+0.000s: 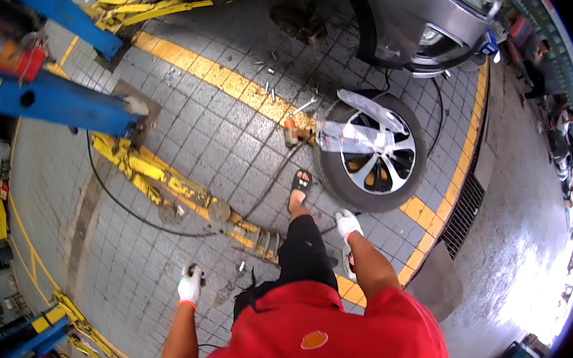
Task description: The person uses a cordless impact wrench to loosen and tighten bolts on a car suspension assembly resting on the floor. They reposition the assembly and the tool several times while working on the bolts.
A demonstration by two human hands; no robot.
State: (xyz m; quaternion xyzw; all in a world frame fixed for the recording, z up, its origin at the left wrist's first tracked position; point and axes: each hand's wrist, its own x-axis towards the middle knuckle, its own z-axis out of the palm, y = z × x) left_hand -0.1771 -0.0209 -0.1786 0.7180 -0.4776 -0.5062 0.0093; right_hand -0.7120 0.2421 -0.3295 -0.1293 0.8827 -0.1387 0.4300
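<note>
My left hand (190, 286), in a white glove with an orange cuff, hangs low over the tiled floor at the lower left. Its fingers are curled around something dark and small that I cannot make out. My right hand (347, 224), also gloved in white, is just below the tyre's near edge, its fingers apart and nothing visible in them. The car wheel (410, 160) lies flat, with a black and silver rim. Across it rest two clear plastic-wrapped packages, one long and narrow (372, 110), one wider (346, 138). An orange power tool (291, 130) and a spanner (304, 106) lie left of the wheel.
A grey car (425, 26) stands ahead, a bare brake disc (296, 21) beside it. Blue lift parts (64, 103) and yellow lift arms (161, 176) are at left. Several sockets (271, 71), a black hose (139, 216) and a drain grate (463, 213) are around. People (539, 66) sit far right.
</note>
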